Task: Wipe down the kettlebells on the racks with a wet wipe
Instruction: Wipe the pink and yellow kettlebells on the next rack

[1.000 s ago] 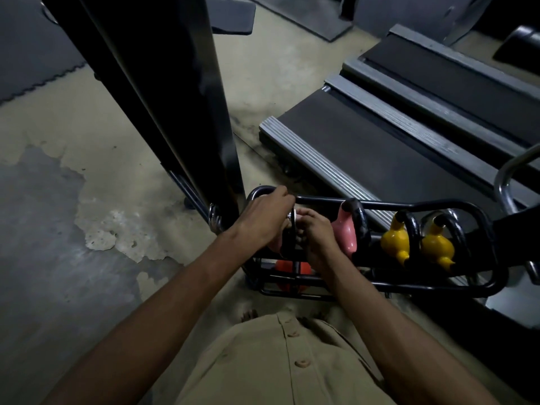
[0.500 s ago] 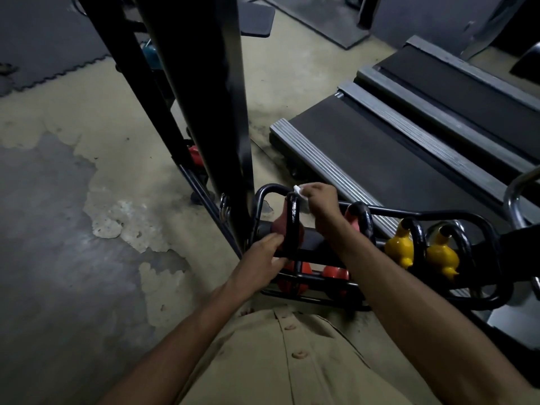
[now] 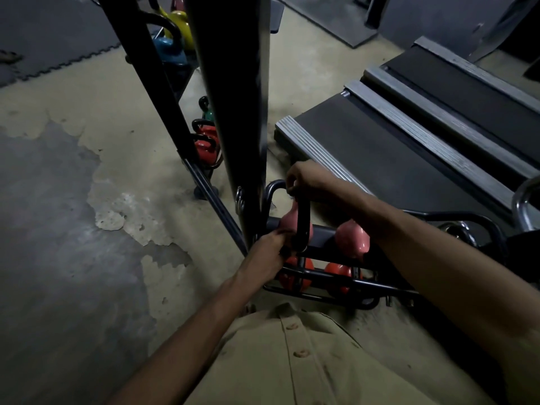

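Pink kettlebell [image 3: 287,222], both hands' fingers [image 3: 292,182] closed around handle

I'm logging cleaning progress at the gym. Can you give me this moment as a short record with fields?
place: gym floor beside a treadmill
being wiped: pink kettlebell on the low rack
right hand: at the top of its black handle; wipe not visible
left hand: grip at the handle's lower end
neighbour: second pink kettlebell
shelf below: orange kettlebells

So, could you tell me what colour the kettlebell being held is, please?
Pink body, black handle; head view.
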The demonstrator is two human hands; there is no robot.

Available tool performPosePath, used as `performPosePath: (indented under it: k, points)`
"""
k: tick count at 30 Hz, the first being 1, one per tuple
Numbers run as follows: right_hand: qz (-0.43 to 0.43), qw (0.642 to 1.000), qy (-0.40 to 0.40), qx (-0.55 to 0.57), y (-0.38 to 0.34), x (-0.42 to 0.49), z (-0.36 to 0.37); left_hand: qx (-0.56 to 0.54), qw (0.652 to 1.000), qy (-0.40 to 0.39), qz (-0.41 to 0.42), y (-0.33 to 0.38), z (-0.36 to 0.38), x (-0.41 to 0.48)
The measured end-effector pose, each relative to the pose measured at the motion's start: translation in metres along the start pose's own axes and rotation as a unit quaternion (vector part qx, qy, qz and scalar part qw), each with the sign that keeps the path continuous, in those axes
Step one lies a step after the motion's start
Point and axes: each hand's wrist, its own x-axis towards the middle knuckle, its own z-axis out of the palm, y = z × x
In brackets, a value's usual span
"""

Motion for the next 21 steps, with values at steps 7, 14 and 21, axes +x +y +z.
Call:
performPosePath:
  k: [7, 14, 21]
  points:
    - [-0.158, 0.973, 0.042, -0.161, -0.014, -0.06, 0.025, -0.1, 0.991, 0.035, -0.086, -0.001, 0.008, -0.002]
    - [-0.186, 0.953, 0.183, -0.155, -0.001, -0.112, 0.084, -0.133, 0.984, -0.037, -0.109, 0.003, 0.001, -0.003]
    - [-0.184, 0.924, 0.292, -0.166, 0.005, -0.138, 0.12, -0.023, 0.999, -0.03, -0.011, 0.01, -0.005, -0.002]
